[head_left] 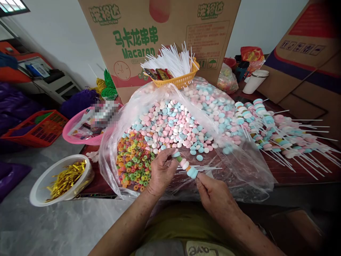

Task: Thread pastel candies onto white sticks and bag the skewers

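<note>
My right hand (217, 195) is closed around the lower end of a candy skewer (185, 164), a white stick strung with pale blue, pink and white round candies and small gummy rings. At its upper end, my left hand (163, 170) pinches a pale blue candy (176, 154) between thumb and fingers. Under and behind the hands, a clear plastic sheet (112, 142) holds a heap of pastel candies (178, 124). Sugared gummy rings (135, 160) in several colours lie left of my left hand. Loose white sticks (205, 168) rest just behind the held skewer.
Finished-looking candy skewers (282, 138) pile up at right. A yellow basket (177, 82) of white sticks stands behind the heap, before a cardboard box (138, 21). At left are a pink basket (77, 138) and a white tub (38, 188) of gold ties. A white cup (255, 81) stands back right.
</note>
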Available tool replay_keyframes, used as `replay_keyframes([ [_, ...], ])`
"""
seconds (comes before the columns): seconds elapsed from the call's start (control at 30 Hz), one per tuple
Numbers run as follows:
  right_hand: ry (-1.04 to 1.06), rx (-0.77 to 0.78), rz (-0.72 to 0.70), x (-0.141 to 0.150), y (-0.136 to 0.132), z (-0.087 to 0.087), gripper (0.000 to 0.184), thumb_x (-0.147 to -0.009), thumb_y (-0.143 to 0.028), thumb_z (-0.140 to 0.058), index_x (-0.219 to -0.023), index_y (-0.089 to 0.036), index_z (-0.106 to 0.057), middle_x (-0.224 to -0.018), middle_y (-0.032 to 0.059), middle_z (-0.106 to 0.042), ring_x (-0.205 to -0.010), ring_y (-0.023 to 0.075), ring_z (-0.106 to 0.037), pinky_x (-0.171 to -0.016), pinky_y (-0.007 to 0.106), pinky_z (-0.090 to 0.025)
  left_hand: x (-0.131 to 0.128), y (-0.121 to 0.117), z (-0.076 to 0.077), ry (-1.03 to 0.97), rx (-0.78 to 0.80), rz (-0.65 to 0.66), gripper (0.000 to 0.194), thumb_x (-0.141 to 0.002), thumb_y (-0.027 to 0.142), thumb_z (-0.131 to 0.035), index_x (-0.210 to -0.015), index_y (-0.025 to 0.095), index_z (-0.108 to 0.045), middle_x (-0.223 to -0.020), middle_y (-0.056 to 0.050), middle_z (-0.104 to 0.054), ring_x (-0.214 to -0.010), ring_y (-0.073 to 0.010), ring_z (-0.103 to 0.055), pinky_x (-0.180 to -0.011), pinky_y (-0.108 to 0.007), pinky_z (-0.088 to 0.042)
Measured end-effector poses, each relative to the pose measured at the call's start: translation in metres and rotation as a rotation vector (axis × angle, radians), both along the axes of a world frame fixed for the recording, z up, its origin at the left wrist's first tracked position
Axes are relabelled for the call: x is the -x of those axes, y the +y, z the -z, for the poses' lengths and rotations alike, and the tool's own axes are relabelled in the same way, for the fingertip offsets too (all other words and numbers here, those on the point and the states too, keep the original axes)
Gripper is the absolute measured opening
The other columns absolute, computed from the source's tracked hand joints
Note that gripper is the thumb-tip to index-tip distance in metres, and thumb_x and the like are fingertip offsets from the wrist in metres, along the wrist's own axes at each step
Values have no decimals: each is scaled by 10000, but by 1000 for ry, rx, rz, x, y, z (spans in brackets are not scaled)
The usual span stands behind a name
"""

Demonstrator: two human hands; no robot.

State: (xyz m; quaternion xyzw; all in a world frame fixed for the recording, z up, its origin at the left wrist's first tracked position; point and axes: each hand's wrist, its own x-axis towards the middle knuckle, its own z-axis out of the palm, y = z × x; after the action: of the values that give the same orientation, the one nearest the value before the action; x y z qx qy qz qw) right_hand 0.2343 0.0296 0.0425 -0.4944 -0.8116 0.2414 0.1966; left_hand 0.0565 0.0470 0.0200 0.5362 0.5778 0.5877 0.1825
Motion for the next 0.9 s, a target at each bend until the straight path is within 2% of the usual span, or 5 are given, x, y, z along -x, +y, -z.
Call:
replay_keyframes([
  [0.17, -10, -7, 6, 8, 3, 4, 263, -884, -285, -285, -648, -207, -373, -542, -2, -488, -491, 122, -403, -502, 257, -237, -8, 2, 4, -261, 90, -43, 231, -679, 151, -614, -884, 176, -719, -844, -34, -725, -760, -168, -659, -737, -277, -533],
  [0.4, 66, 24, 25, 11, 8, 8, 254, -875, -286, -292, -640, -208, -350, -543, 1, -467, -505, 122, -397, -523, 259, -250, 4, 11, -15, -497, 232, 79, 172, -693, 289, -690, -789, 152, -731, -679, -10, -690, -645, -142, -624, -645, -238, -501],
  [0.6, 131, 76, 16, 19, 6, 3, 231, -874, -253, -296, -655, -205, -351, -595, 20, -513, -536, 121, -413, -533, 257, -257, -20, 34, -27, -1002, 329, 145, 235, -681, 354, -666, -602, 144, -595, -669, -20, -634, -611, -137, -604, -555, -236, -482],
  [0.8, 120, 62, 36, 25, 7, 10, 191, -836, -201, -336, -654, -198, -393, -621, 48, -557, -564, 135, -450, -540, 266, -261, -44, 25, -36, -1130, 236, 144, 264, -697, 369, -670, -647, 168, -507, -556, 38, -522, -500, -101, -539, -488, -206, -457],
  [0.9, 108, 54, 54, 31, 9, 18, 151, -791, -165, -379, -668, -192, -461, -635, 62, -585, -571, 148, -472, -532, 271, -252, -51, 22, -29, -1145, 218, 24, 210, -707, 328, -684, -697, 184, -532, -585, 54, -525, -502, -74, -524, -502, -177, -459],
])
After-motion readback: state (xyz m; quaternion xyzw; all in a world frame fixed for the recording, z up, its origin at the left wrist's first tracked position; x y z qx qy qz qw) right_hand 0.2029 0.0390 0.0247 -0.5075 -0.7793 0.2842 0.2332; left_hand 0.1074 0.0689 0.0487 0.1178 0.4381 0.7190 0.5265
